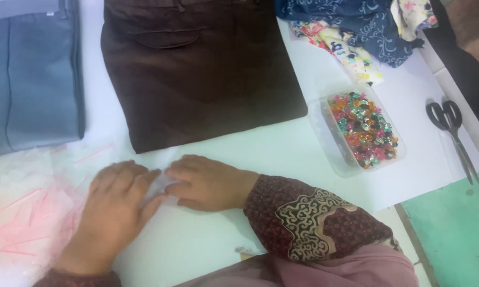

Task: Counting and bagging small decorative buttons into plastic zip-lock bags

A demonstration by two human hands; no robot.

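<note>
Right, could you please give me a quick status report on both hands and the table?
Left hand and right hand flat on clear plastic bag. Brown trousers folded just beyond. Bead box, scissors off right, apart.

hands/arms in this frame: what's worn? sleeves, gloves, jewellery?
Both hands are bare: left hand and right hand show no gloves, and no rings or watch are visible. The right sleeve is dark maroon with small dots and a cream scrollwork cuff panel. The left cuff looks the same maroon.

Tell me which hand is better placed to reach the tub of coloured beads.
The right hand: it lies nearer the clear tub of beads on the table's right side, while the left hand rests by the plastic bags.
</note>
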